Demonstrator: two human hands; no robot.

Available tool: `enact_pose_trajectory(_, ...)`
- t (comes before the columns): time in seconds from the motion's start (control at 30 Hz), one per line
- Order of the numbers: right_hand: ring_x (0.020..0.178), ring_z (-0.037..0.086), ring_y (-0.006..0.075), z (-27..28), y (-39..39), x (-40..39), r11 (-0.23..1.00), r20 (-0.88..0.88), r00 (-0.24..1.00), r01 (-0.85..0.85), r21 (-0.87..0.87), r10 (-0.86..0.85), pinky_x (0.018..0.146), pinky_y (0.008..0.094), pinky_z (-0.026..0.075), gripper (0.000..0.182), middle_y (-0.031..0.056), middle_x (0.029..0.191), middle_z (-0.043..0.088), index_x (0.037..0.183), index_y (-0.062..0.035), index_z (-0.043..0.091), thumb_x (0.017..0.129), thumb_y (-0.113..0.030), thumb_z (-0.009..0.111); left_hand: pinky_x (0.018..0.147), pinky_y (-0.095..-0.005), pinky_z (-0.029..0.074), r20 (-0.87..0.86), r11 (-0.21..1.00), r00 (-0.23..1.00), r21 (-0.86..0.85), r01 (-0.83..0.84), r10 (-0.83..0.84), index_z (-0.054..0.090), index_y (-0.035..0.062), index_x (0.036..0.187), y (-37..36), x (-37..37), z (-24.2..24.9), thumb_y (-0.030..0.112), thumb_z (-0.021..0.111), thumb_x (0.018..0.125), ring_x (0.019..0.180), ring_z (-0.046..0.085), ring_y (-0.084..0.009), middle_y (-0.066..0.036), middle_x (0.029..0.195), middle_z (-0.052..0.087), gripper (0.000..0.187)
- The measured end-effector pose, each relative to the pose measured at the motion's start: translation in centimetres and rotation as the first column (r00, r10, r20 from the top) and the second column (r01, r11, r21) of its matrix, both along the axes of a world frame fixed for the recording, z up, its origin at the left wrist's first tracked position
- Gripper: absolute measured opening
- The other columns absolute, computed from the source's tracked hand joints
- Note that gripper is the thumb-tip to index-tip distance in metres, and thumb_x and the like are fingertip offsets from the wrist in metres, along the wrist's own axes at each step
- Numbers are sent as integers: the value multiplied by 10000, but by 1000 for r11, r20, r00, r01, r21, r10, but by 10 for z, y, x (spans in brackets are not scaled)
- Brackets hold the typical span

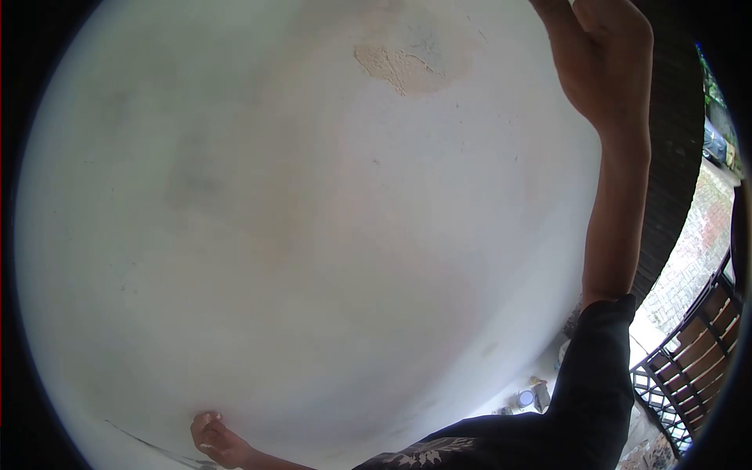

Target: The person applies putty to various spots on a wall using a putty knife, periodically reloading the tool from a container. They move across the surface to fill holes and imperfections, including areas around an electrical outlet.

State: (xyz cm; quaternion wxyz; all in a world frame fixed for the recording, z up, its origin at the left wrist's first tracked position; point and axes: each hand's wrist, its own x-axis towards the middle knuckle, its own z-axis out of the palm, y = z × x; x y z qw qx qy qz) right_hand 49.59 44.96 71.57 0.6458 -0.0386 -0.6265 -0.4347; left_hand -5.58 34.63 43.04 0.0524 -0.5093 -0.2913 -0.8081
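Observation:
A broad pale wall (313,235) fills most of the view, bowed by the lens. High on it is a rough beige patch (398,70) where the surface looks uneven, with a smoother tan area beside it. My right hand (603,59) is raised at the upper right in front of the wall's edge. Its fingers run out of the top of the frame, so what it holds is hidden. Low on the left, my left hand (218,440) is closed close to the wall, its fingers curled and marked with whitish smears. Whatever is inside it cannot be made out.
A dark ribbed surface (674,141) borders the wall on the right. Beyond it lie a paved area (693,235) and a dark metal railing (697,352). Below, near my sleeve, stands a small round container (525,399). A dark line (149,444) marks the wall's lower left.

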Motion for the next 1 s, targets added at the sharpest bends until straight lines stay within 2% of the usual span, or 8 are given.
enact_pose_trajectory(0.07, 729, 642, 224, -14, -14, -14, 952, 86, 948, 301, 62, -305, 672, 310, 521, 141, 119, 826, 688, 977, 22, 661, 864, -55, 629, 818, -348, 389, -143, 996, 986, -36, 81, -86, 541, -63, 1069, -3, -9, -2, 440, 379, 972, 741, 464, -198, -140, 862, 539, 537)
enact_pose_trajectory(0.2, 748, 656, 221, -40, 7, -20, 991, 12, 996, 91, -98, -90, 656, 306, 528, 133, 109, 820, 696, 965, 4, 678, 850, -50, 636, 818, -347, 396, -113, 999, 993, -27, 40, -43, 541, -68, 1062, -3, -1, -1, 444, 379, 972, 787, 481, -214, -148, 922, 533, 544)
enact_pose_trajectory(0.4, 719, 665, 219, -42, 0, -13, 973, 102, 983, 170, -157, -155, 654, 305, 535, 125, 110, 812, 703, 956, -12, 682, 851, -65, 638, 800, -339, 412, -63, 1000, 998, 22, 4, -3, 545, -77, 1058, -2, 3, -1, 439, 364, 980, 769, 489, -220, -157, 975, 527, 552)
enact_pose_trajectory(0.53, 687, 663, 210, -43, 8, -3, 966, 154, 969, 215, -145, -192, 655, 311, 537, 125, 100, 790, 706, 948, -16, 687, 858, -89, 638, 810, -341, 417, -150, 999, 988, -9, 39, -40, 544, -81, 1068, -6, -1, -1, 441, 363, 978, 729, 491, -203, -161, 984, 535, 559)
enact_pose_trajectory(0.67, 677, 668, 211, -49, -5, -6, 955, 154, 979, 168, -245, -132, 645, 309, 530, 127, 116, 784, 707, 946, -14, 691, 855, -85, 636, 811, -342, 416, -137, 999, 990, 3, 46, -45, 546, -78, 1068, -4, 2, -1, 432, 364, 975, 673, 480, -180, -160, 982, 538, 549)
enact_pose_trajectory(0.73, 892, 684, 210, -53, -9, 1, 915, 266, 905, 378, -144, -332, 740, 309, 564, 177, 105, 949, 709, 1038, -43, 678, 879, -44, 600, 811, -341, 419, -139, 998, 988, -4, 60, -60, 546, -76, 1070, -5, 2, 0, 430, 371, 972, 693, 489, -186, -160, 981, 540, 545)
enact_pose_trajectory(0.87, 878, 684, 236, -62, -15, 1, 918, 282, 915, 347, -192, -287, 741, 318, 569, 185, 88, 960, 714, 1020, -51, 688, 854, -36, 608, 705, -314, 387, -7, 1000, 1000, -6, 4, -4, 552, -57, 996, -5, 17, 4, 505, 442, 909, 784, 478, -251, -132, 898, 504, 579)
enact_pose_trajectory(1.0, 881, 684, 227, -73, -22, 0, 902, 282, 919, 348, -255, -275, 729, 317, 570, 189, 84, 954, 718, 1023, -65, 691, 858, -40, 603, 700, -315, 391, 9, 999, 999, -9, -36, 36, 550, -65, 996, -5, 23, 5, 520, 436, 909, 791, 477, -257, -137, 898, 497, 603)
